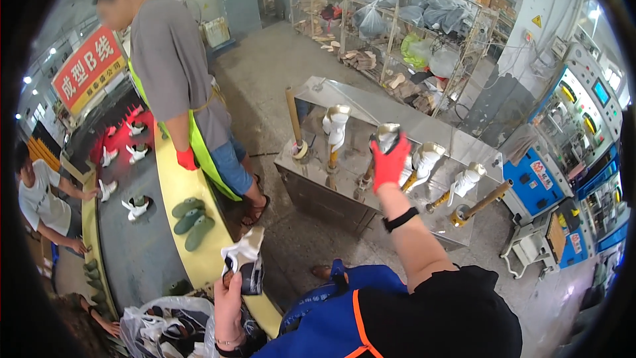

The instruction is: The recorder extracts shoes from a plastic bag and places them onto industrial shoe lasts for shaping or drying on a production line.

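Observation:
My left hand [229, 301], bare, grips a white and black shoe upper [248, 266] beside the edge of the conveyor. Out over the metal table, my right hand [391, 164] wears a red glove, its fingers round a white and dark shoe upper [385, 135] set on a post. To the left of that hand another white shoe upper [337, 122] sits on a gold-coloured post [332, 159]. Two more stand to the right, a nearer white upper [427, 158] and a farther white upper [469, 179]. The metal table [424, 118] carries all these posts.
Wooden sticks, a left stick [293, 116] and a right stick [490, 199], stand at the table's ends. Green shoe lasts [191, 223] lie on the yellow ledge of the conveyor [146, 252]. A co-worker [172, 59] stands beyond. Control machines [563, 159] line the right.

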### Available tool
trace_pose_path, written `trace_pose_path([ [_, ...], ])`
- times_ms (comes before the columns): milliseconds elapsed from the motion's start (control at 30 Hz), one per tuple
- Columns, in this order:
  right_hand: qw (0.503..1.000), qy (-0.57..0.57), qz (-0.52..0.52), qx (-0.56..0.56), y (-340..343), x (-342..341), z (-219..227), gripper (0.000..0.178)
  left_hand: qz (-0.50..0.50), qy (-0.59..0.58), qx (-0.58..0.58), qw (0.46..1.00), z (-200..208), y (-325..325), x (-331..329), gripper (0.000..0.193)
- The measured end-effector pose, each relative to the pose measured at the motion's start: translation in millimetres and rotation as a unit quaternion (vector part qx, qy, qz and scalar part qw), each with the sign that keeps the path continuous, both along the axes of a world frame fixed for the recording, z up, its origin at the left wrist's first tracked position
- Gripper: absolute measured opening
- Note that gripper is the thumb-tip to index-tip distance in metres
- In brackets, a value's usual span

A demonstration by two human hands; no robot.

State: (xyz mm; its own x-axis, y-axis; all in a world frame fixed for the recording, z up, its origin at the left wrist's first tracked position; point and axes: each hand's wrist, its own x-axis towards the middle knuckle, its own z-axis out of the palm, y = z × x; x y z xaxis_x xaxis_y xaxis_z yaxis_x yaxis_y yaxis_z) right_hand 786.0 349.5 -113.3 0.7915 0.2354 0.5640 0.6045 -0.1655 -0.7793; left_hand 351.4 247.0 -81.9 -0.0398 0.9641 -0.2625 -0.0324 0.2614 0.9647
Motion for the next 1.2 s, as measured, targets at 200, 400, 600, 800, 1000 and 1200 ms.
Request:
trace_pose_path([
  [200, 0.975, -0.03, 0.137, -0.169, 20.9, 80.5, 4.9, 0.038, -0.011, 0.063, -0.066, 0.996, -10.5, -5.5, -14.8, 0.02],
  [400, 0.955, -0.259, 0.134, 0.052, -28.4, 34.3, 104.5, 0.033, 0.069, 0.027, -0.061, 0.995, -28.0, -0.7, -35.3, 0.026],
  [600, 0.945, -0.102, 0.177, -0.256, 69.0, 16.1, 49.7, 0.055, 0.077, 0.055, -0.013, 0.995, 2.7, 12.0, -1.7, 0.021],
  [800, 0.932, -0.166, 0.163, -0.277, 109.3, 11.1, 64.8, 0.041, 0.053, 0.064, -0.014, 0.996, 21.3, -2.9, -14.8, 0.022],
  [1000, 0.883, -0.117, 0.455, -0.001, 57.2, -71.8, 112.5, 0.041, 0.032, 0.078, -0.028, 0.996, 19.9, -26.0, -43.5, 0.027],
  [1200, 0.51, -0.345, 0.656, -0.437, 107.1, -244.1, 49.8, 0.043, 0.181, 0.011, 0.053, 0.982, 36.8, -123.7, -62.2, 0.031],
])
